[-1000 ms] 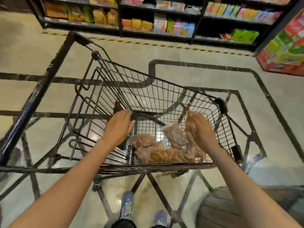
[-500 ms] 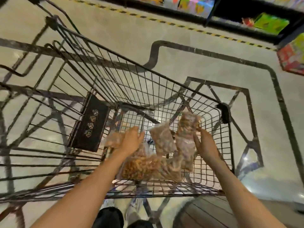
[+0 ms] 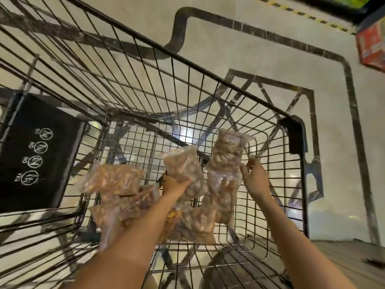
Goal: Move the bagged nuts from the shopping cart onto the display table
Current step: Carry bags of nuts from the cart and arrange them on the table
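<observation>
cart cropped left, lower bags arm-hidden

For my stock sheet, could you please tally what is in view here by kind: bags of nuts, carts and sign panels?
Bags of nuts: 5 that I can tell apart; they overlap, so more may be hidden
Shopping cart: 1
Black sign panel: 1
Total: 7
</observation>
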`<state>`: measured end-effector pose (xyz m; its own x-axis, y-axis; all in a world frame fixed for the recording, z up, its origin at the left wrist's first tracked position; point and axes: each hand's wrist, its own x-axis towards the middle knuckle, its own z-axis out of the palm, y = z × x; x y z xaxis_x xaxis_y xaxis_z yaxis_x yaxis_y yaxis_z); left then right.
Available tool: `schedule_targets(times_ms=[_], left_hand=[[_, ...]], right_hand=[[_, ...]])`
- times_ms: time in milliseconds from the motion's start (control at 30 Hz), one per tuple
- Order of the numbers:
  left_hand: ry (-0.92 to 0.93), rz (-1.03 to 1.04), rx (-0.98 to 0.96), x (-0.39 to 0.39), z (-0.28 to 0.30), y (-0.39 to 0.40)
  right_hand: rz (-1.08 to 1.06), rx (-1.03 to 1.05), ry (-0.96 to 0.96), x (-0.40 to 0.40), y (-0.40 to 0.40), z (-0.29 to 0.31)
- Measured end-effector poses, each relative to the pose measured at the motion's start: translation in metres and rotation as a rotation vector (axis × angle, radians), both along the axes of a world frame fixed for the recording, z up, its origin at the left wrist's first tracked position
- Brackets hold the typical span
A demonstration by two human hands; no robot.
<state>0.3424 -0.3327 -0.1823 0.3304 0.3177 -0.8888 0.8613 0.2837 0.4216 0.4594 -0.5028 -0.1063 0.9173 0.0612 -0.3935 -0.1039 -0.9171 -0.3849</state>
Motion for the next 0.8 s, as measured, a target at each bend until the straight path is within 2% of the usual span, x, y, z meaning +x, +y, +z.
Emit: schedule_targets(times_ms=[100,200,367,500,633,800], left_hand=[[0.023,0.053,0.098,0.001,-0.035,-0.010],[0.032,0.163,0.189,0.009,-0.014,-0.012],[-0.033,0.283,0.075,0.021,-0.017,-0.011],[-0.105,0.129,0.133,0.022,-0.025,-0.007],[-0.189,0.127,0.068,0.024,-0.022,-0.012],[-0.147,0.234,0.022,0.031,-0.029,-0.011]], right_hand=[[-0.040,-0.006,0.024,0.007,-0.003,-0.014],[-0.081,0.014,0.040,0.013,-0.004,-0.023],[-0.169,0.100,0.066,0.022,0.000,-0.036],[-0.248,0.162,0.091,0.031,0.000,-0.047],[-0.315,0.243,0.150,0.037,-0.002,-0.060],[-0.366,0.383,0.232,0.044,0.005,-0.069]])
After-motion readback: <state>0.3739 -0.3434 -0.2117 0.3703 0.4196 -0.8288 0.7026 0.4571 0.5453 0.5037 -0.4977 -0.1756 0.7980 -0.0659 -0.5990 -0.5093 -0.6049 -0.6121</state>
